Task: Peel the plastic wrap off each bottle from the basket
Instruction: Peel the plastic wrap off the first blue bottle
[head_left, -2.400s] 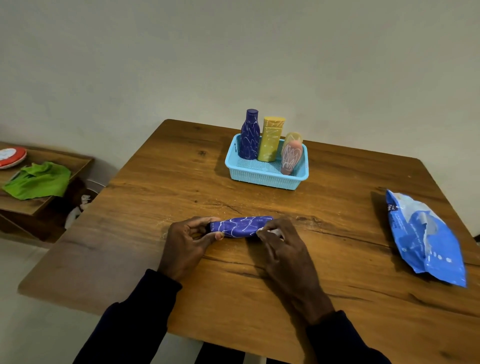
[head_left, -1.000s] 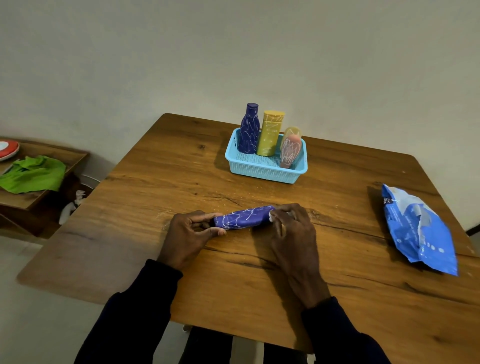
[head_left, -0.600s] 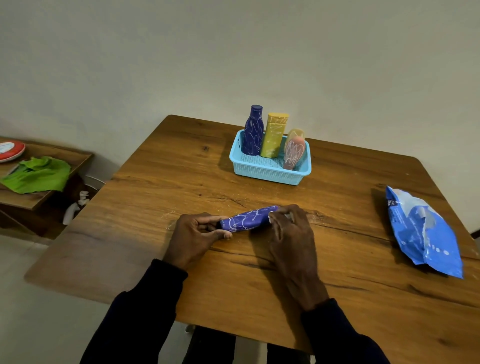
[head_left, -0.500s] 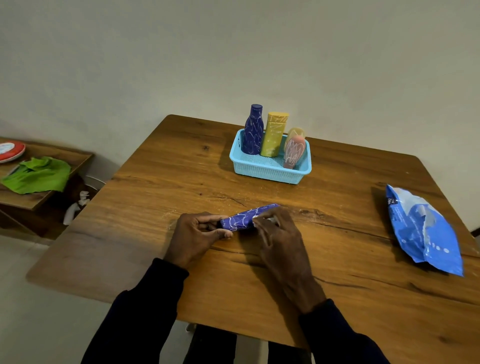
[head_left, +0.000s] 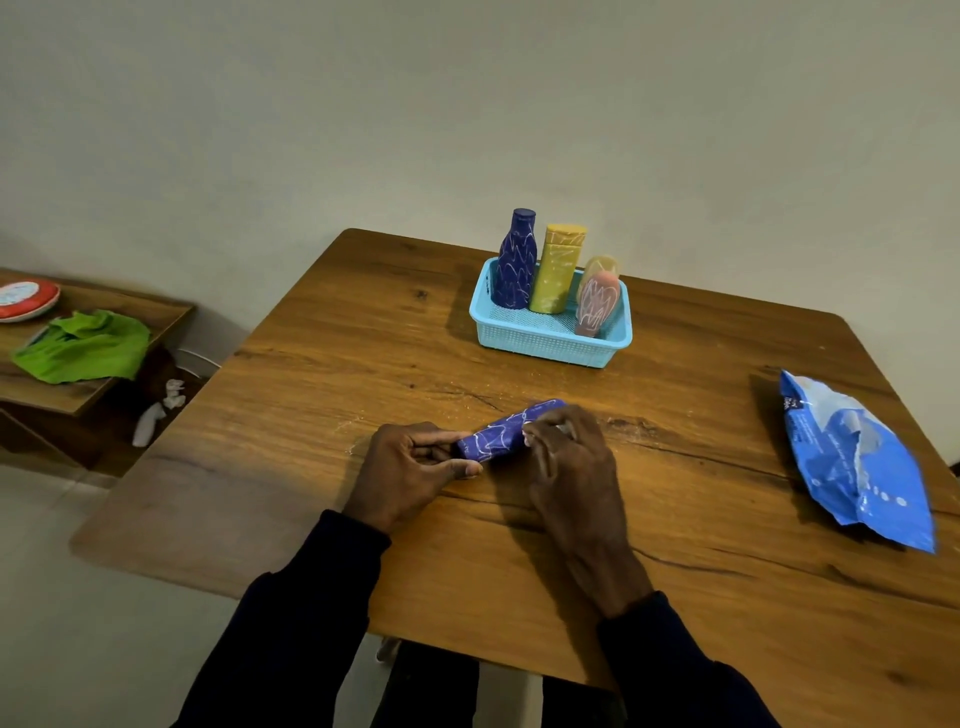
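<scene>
While the table (head_left: 363, 364) offers open wood left of the hands and between them and the basket, its near edge lies under the forearms, so a dropped bottle could roll off there. Well apart on the right lies a bag (head_left: 857, 467). At the far side the basket (head_left: 550, 343) holds the other bottles. Mid-table, a bottle (head_left: 493, 436) lies on its side between both hands. The left hand (head_left: 410, 467) grips one end, and the right hand (head_left: 571, 462) pinches at the other, probably at the film. It looks light, stiff and slick under wrap. Steady the body and pick at a loose end or seam.
</scene>
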